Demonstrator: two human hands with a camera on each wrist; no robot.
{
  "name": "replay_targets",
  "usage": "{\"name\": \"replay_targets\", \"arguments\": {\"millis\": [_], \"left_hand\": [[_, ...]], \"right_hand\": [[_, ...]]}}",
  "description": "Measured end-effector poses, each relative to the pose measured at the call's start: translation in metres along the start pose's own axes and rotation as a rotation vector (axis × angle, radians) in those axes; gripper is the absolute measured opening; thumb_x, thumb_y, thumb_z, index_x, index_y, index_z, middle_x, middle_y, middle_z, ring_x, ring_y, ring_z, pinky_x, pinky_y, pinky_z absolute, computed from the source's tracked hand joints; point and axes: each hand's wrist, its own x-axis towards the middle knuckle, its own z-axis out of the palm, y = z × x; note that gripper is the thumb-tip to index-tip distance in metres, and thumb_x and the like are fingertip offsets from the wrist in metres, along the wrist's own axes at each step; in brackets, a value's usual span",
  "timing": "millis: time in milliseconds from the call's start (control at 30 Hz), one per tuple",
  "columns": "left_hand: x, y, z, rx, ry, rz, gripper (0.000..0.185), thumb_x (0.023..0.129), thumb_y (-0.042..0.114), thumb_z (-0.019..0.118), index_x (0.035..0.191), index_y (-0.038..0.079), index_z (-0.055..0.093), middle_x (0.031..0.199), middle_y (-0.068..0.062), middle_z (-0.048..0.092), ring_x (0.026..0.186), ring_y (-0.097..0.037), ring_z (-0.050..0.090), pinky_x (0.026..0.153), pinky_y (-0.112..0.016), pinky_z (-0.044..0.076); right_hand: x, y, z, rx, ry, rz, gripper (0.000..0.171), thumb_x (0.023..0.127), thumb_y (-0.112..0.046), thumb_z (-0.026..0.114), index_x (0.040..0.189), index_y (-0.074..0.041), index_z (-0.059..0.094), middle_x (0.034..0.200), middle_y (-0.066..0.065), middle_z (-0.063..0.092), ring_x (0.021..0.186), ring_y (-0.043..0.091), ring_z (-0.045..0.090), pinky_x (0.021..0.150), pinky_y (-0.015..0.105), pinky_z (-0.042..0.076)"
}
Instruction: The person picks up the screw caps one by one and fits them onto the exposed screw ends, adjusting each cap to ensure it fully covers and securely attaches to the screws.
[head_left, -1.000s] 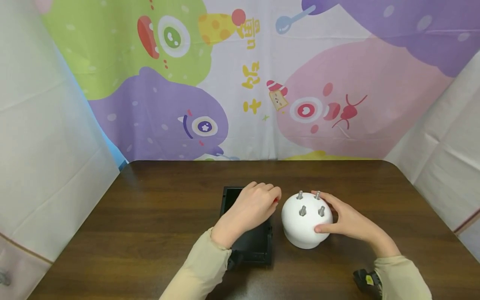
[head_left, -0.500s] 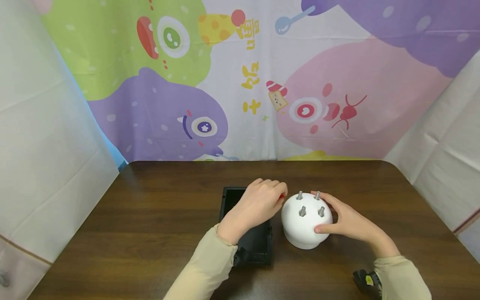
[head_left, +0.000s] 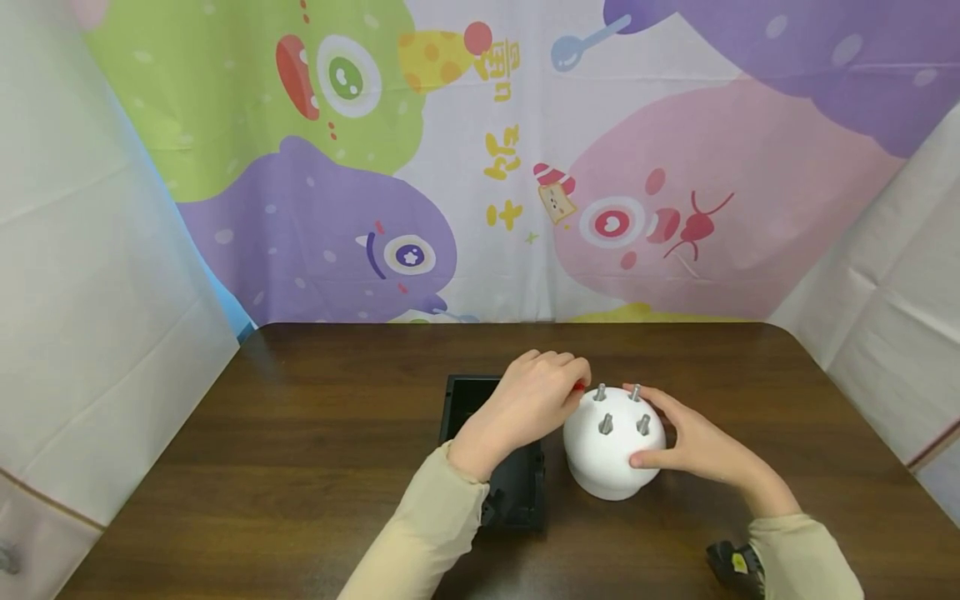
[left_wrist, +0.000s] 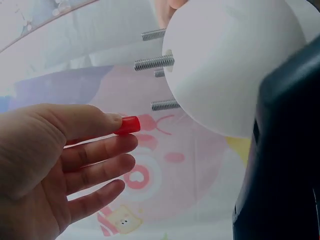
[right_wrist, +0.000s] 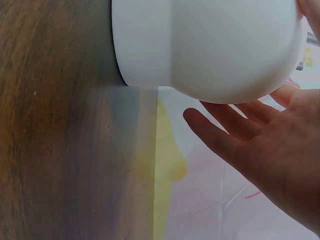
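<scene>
Between the thumb and index finger of my left hand (head_left: pixel 525 400) I pinch a small red cylindrical cap (left_wrist: pixel 129 125). The hand's other fingers stretch loosely beneath it in the left wrist view. A white dome-topped object (head_left: pixel 603 458) stands on the table, with several threaded metal studs (left_wrist: pixel 154 62) sticking out of its top. The red cap is apart from the stud tips, at the dome's upper left in the head view. My right hand (head_left: pixel 701 437) holds the dome from the right, thumb on the near side and fingers around the far side.
A black rectangular tray (head_left: pixel 538 510) lies left of the dome, partly covered by my left forearm. The brown wooden table (head_left: pixel 300 467) ends at a printed curtain (head_left: pixel 517 275). Black wrist gear (head_left: pixel 731 567) sits by my right sleeve.
My left hand has moved right and slightly away from me with the red cap, from over the tray to the dome's left edge. The right hand and dome have stayed put.
</scene>
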Motion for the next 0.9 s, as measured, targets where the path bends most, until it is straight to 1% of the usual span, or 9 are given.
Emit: {"name": "replay_targets", "arguments": {"millis": [333,600,800,900], "left_hand": [[0.011,0.004,0.001,-0.003,-0.010,0.004,0.005,0.084,0.020,0.063,0.089,0.019,0.063,0.085,0.009,0.064,0.077,-0.007,0.057,0.066,-0.020,0.038],[0.016,0.006,0.000,0.013,-0.009,0.017,0.006,0.083,0.016,0.062,0.089,0.019,0.063,0.082,0.010,0.065,0.075,-0.008,0.057,0.066,-0.021,0.038],[0.022,0.009,0.000,-0.001,-0.044,0.018,0.006,0.085,0.017,0.062,0.090,0.019,0.063,0.082,0.010,0.065,0.073,-0.007,0.056,0.066,-0.020,0.038],[0.025,0.010,-0.001,-0.005,-0.063,0.020,0.007,0.085,0.017,0.061,0.091,0.019,0.063,0.083,0.009,0.065,0.072,-0.007,0.057,0.067,-0.020,0.038]], "right_hand": [[0.000,0.002,0.000,-0.010,-0.011,0.025,0.087,0.072,-0.036,0.075,0.140,-0.006,0.029,0.138,0.013,0.039,0.115,0.026,0.046,0.083,0.029,0.046],[0.000,0.003,0.001,-0.037,0.008,0.016,0.089,0.070,-0.036,0.076,0.138,-0.003,0.030,0.137,0.012,0.040,0.114,0.022,0.047,0.085,0.025,0.044],[0.000,0.002,0.000,-0.008,-0.004,0.033,0.088,0.071,-0.035,0.076,0.138,-0.003,0.029,0.133,0.013,0.043,0.112,0.025,0.048,0.081,0.028,0.047],[0.001,0.001,0.000,0.002,-0.009,0.040,0.088,0.071,-0.035,0.076,0.138,-0.004,0.029,0.132,0.012,0.044,0.111,0.025,0.048,0.081,0.029,0.047]]}}
